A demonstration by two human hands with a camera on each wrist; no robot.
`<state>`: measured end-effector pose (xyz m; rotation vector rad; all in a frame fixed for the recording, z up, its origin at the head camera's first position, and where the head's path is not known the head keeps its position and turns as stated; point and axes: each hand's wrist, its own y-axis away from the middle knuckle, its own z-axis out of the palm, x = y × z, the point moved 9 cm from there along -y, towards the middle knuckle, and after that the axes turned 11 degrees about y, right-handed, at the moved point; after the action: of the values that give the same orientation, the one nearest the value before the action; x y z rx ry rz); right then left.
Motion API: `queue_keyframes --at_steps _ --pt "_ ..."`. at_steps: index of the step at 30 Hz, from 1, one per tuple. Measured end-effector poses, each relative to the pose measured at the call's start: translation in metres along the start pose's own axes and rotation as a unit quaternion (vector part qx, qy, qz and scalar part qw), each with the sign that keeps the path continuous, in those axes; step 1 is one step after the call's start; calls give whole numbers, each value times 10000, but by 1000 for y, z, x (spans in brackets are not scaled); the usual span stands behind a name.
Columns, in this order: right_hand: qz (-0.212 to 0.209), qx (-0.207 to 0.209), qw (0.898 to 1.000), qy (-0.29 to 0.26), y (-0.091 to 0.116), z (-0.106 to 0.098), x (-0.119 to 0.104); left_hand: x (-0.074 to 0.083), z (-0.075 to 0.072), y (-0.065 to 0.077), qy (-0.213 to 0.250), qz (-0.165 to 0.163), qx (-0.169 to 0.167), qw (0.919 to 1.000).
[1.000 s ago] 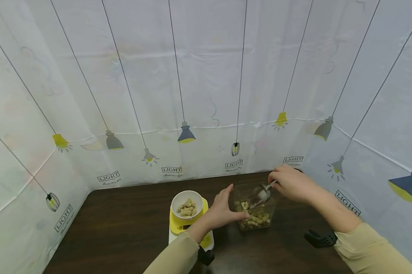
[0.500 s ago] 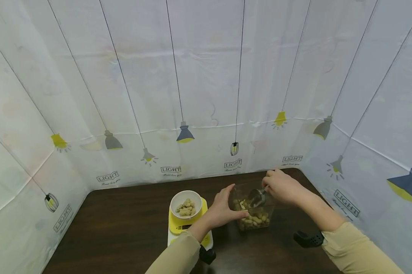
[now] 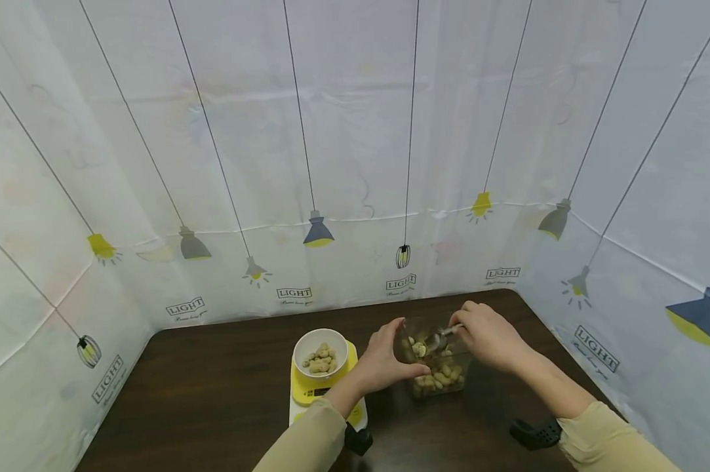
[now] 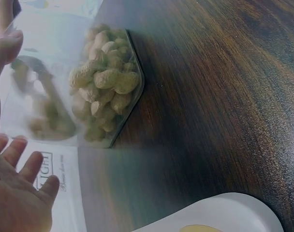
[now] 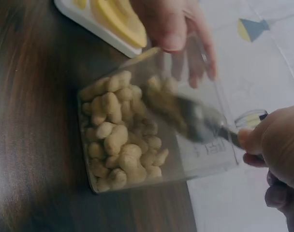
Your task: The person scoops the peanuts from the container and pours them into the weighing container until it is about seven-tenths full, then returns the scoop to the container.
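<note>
Grey and shiny like metal, the scoop (image 5: 202, 123) dips into the clear box (image 5: 205, 164), its mouth among the peanuts (image 5: 118, 140). The person's right hand (image 3: 490, 335) grips the handle, with thumb and fingers closed on it at the box's right side. The left hand (image 3: 384, 360) is not curled round anything: its fingers spread along the box's left side while the thumb lies at the near side, apparently bracing the walls. How hard it presses cannot be told.

Scooping looks like the step in hand, midway through one load. Some peanuts seem to sit in the scoop, but blur hides how many. What the move calls for, it would seem, is a push under the nuts, then levelling the scoop before lifting it clear of the rim, with the left hand holding the box against the shove.

As for containers, the box stands to the right on the dark wooden table (image 3: 213, 393), its lower part filled with unshelled peanuts and its upper walls bare. To its left, a white bowl (image 3: 316, 339) holds a small heap of peanuts and rests on the yellow top of a kitchen scale (image 3: 303, 392). The scale's display is too small to read.
</note>
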<state>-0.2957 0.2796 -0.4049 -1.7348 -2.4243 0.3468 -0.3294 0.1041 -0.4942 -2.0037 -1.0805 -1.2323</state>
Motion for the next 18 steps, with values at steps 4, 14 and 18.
queue_keyframes --at_steps 4,14,18 --pt "85 10 9989 -455 2 0 8 -1 0 0 24 3 -9 10000" --pt "346 -97 9921 -1206 11 6 32 -3 1 -2 -86 33 5 10000" --pt "517 -100 9871 -1510 16 5 42 -2 0 -2 -97 19 26 9999"
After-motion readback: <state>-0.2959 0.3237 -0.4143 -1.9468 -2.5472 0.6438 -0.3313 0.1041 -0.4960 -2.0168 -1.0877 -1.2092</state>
